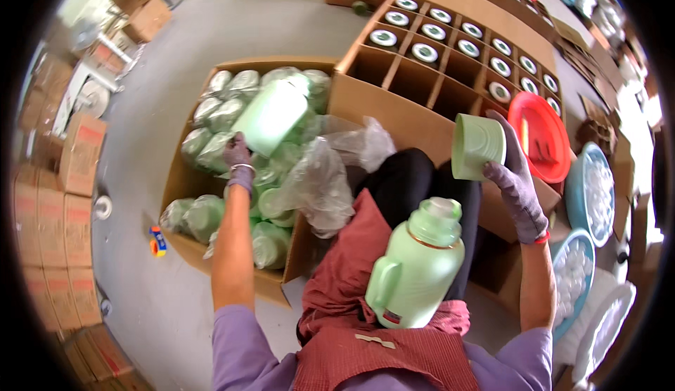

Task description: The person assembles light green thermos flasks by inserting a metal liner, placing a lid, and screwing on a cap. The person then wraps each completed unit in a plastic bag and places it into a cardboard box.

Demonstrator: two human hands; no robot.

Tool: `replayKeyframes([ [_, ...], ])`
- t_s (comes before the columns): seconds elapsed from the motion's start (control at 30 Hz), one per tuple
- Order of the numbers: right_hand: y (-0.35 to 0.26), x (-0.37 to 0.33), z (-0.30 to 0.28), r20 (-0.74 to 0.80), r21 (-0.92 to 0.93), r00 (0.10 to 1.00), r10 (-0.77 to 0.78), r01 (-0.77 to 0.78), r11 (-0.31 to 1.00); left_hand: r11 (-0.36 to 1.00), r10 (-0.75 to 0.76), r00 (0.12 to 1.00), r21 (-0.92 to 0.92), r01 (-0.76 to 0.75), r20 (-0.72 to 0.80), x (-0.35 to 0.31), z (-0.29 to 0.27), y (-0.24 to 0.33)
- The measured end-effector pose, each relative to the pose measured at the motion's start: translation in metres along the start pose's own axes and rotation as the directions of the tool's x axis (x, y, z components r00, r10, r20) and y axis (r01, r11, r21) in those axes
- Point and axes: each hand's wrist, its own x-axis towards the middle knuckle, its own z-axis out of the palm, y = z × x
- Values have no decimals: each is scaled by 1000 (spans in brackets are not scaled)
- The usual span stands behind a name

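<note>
Our L hand (239,153) grips a glossy pale-green plastic casing (271,118) above the brown cardboard box (301,249); R hand (519,186) holds a pale-green round plastic cup (479,148). Pale-green handled flask (422,271)'s on our lap (339,264); best keep lap lvl.

Lavender sleeves (242,345), ribbed red apron (394,363), black trousers (399,183), greyish-purple gloves (519,195).

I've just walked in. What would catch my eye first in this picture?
Most likely the pale green flask resting in the person's lap, with a matching green cup held up in the right hand. Next, the bright red basin just beyond that hand, by the divided carton. On the left, an open box full of plastic-wrapped green containers stands out too.
</note>
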Motion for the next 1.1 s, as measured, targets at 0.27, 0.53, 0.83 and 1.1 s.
replayKeyframes([
  [0.27, -10, -19, -18, 267, -277, 958, 107, -30, 960, 870, 139, 497, -345, 351, 856, -293, -57, 120],
  [0.53, 18, -34, 12, 653, -251, 757, -14, 234, 939, 901, -168, 10, 149, 408, 986, -339, -71, 145],
  [0.83, -30, -98, 19, 142, -780, 955, 259, -53, 623, 850, 412, -224, -461, -255, 883, -420, -92, 179],
  [1.1, -37, -79, -13, 516, -584, 856, -13, 363, 727, 900, 143, -264, -15, 436, 954, -368, -87, 155],
])
